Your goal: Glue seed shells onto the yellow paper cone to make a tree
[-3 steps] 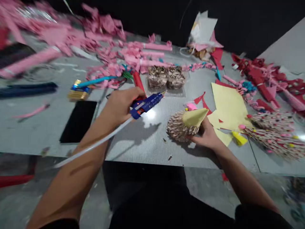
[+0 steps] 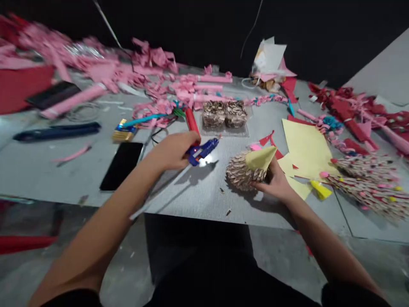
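Note:
My left hand (image 2: 177, 150) is closed round a blue hot glue gun (image 2: 205, 151), whose small red light shows. Its nozzle points away to the right, above the table. A long whitish glue stick (image 2: 153, 199) trails from its back. On the right, my right hand (image 2: 276, 182) grips a cone covered in overlapping husk-like scales (image 2: 239, 174). Its bare pale yellow paper tip (image 2: 260, 158) leans to the upper right. Some fingers of that hand are hidden behind the cone. Two dark loose bits (image 2: 228, 212) lie on the table near the front edge.
A clear plastic tray (image 2: 223, 132) holds two clumps of brownish flakes. Yellow paper sheets (image 2: 306, 147) and finished-looking scaly pieces (image 2: 367, 183) lie right. A phone (image 2: 122, 166) lies left. Pink crepe paper (image 2: 153, 81) covers the back; red scraps (image 2: 345, 102) lie far right.
The glue gun has come slightly nearer to me and its nozzle points less upward. My right hand keeps its hold on the cone. The whole view has shifted a little.

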Motion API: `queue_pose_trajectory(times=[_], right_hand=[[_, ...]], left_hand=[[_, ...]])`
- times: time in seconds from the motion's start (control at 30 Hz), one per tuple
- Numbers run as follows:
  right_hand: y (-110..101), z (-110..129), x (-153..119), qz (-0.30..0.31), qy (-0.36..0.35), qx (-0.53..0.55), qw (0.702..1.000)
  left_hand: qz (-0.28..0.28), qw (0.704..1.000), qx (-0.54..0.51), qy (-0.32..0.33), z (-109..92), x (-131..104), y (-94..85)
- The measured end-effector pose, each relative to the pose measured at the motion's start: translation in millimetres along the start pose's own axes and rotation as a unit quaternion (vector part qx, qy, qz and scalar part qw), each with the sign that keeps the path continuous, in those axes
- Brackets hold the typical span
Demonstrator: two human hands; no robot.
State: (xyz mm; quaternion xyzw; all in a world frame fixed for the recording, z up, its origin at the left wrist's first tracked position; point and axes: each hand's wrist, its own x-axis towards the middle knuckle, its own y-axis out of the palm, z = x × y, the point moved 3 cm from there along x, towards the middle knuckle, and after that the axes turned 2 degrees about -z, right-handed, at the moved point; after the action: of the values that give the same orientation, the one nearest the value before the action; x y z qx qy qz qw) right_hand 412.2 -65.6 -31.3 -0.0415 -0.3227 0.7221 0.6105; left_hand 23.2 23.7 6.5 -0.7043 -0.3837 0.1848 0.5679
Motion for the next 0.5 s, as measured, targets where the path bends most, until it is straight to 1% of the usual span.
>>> queue_pose_trajectory(times=[0.07, 0.2, 0.27, 0.33, 0.4, 0.43, 0.5], right_hand=[[1.2, -0.9, 2.5, -0.011, -0.004, 0.016, 1.000], [3.5, 4.4, 7.9, 0.002, -0.025, 0.004, 1.000], [5.2, 8.6, 10.2, 0.005, -0.047, -0.011, 0.999], [7.7, 12.3, 12.0, 0.004, -0.064, -0.016, 0.998], [11.1, 15.7, 13.2, 0.003, -0.073, -0.014, 0.997], [12.8, 17.3, 13.5, 0.002, -0.076, -0.014, 0.997], [15.7, 20.0, 13.9, -0.002, -0.080, -0.014, 0.997]], left_hand=[[0.043, 0.999, 0.024, 0.009, 0.8, 0.0, 4.3], [0.074, 0.996, 0.033, 0.034, 3.6, -4.5, 11.1], [0.087, 0.994, 0.035, 0.049, 3.2, -5.1, 10.1], [0.097, 0.993, 0.040, 0.062, 2.3, -0.6, 4.0], [0.095, 0.992, 0.047, 0.065, 2.8, 12.6, -8.0], [0.086, 0.993, 0.053, 0.061, 4.3, 23.6, -15.9], [0.055, 0.995, 0.068, 0.042, 10.2, 55.5, -32.9]])
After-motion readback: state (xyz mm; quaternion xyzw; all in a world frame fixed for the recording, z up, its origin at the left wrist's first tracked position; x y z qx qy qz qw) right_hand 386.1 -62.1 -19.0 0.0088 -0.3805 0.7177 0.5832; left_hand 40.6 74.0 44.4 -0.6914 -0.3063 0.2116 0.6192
